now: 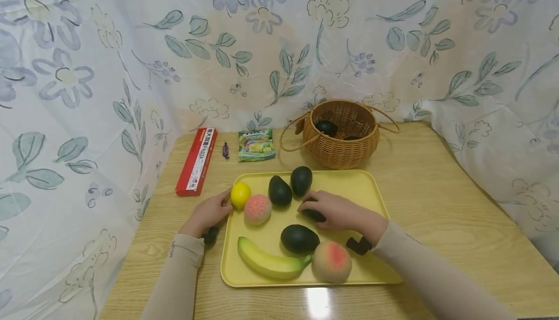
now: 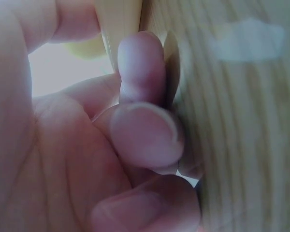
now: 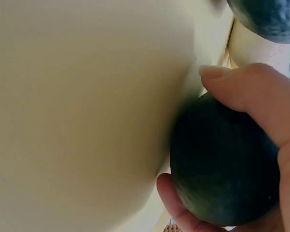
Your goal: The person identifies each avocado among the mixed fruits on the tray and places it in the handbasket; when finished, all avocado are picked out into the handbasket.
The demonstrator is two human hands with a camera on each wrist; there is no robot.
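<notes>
My right hand (image 1: pixel 334 208) holds a dark green avocado (image 3: pixel 222 164) above the yellow tray (image 1: pixel 345 182), with the thumb on one side and fingers curled round the other. Its stem end is hidden in the head view. Two more avocados (image 1: pixel 280 191) lie just behind the hand, and another avocado (image 1: pixel 300 239) in front. At the tray's left rim rests my left hand (image 1: pixel 211 216), loosely curled and holding nothing; its fingertips (image 2: pixel 145 135) are down by the wooden table. Closest to it are a lemon (image 1: pixel 240 195) and a pinkish peach (image 1: pixel 257 209).
A wicker basket (image 1: pixel 342 152) with dark fruit inside stands behind the tray. On the tray's front part lie a banana (image 1: pixel 272 262) and a large peach (image 1: pixel 333 262). A red pasta box (image 1: pixel 196 162), purple-wrapped candy (image 1: pixel 225 151) and green packet (image 1: pixel 256 145) lie back left.
</notes>
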